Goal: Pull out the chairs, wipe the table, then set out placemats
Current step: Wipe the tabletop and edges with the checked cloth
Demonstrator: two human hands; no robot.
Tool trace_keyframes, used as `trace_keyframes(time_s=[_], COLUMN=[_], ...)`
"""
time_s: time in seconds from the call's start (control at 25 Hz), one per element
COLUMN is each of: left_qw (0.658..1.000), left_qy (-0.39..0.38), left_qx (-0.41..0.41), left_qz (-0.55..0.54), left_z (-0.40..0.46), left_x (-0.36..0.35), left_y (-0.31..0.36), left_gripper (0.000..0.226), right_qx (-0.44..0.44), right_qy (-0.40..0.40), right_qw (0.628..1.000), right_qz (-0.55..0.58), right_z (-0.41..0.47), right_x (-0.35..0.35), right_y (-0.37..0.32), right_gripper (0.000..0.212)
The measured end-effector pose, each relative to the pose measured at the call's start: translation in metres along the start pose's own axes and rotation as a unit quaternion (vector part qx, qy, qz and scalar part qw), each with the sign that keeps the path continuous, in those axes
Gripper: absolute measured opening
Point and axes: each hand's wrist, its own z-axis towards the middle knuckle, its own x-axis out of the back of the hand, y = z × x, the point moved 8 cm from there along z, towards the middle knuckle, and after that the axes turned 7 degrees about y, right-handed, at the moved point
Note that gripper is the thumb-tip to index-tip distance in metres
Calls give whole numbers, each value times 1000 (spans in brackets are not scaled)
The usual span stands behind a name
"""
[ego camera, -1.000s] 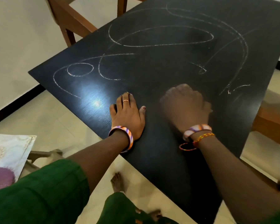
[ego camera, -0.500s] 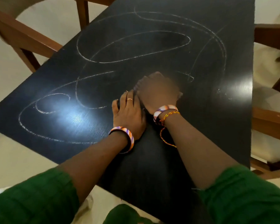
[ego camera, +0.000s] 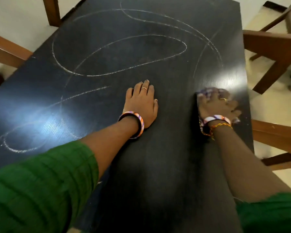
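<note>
The black table [ego camera: 158,165] fills the head view, and white chalk-like loops [ego camera: 124,71] run across its far and left parts. My left hand [ego camera: 142,100] lies flat on the table's middle, palm down, holding nothing. My right hand [ego camera: 217,106] is blurred near the table's right edge, pressing down on a small purple-and-white patterned cloth [ego camera: 207,92] that shows past the fingers. Both wrists carry striped bangles, and the sleeves are green.
Brown wooden chairs stand around the table: one at the left [ego camera: 7,51], one at the far right [ego camera: 272,46], one at the near right [ego camera: 275,137]. A chair leg [ego camera: 52,10] rises at the far left. The floor is pale tile.
My right hand has swept with the cloth from beside my left hand out to the table's right edge. My left hand has stayed planted, and the view has turned slightly.
</note>
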Motion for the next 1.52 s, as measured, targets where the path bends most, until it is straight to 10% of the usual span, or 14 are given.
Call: trace_keyframes(time_s=[0.2, 0.52, 0.72, 1.12, 1.52], left_qw=[1000, 999, 997, 996, 997], left_qy=[-4, -25, -38, -33, -15], left_qx=[-5, -15, -54, -52, -16], left_qz=[-2, -25, -50, -62, -73], left_z=[0, 0, -2, 91, 101], left_x=[0, 3, 1, -30, -33], left_y=[-1, 3, 21, 73, 71], left_gripper=[54, 51, 44, 46, 46], right_qx=[183, -104, -28, -32, -19], right_qy=[4, -30, 15, -7, 39], right_qw=[982, 993, 999, 997, 997], right_qz=[36, 47, -2, 68, 61], right_z=[-33, -10, -81, 117, 97], right_x=[-13, 5, -10, -10, -13], right_y=[-105, 114, 84, 60, 78], right_gripper=[56, 61, 59, 64, 64])
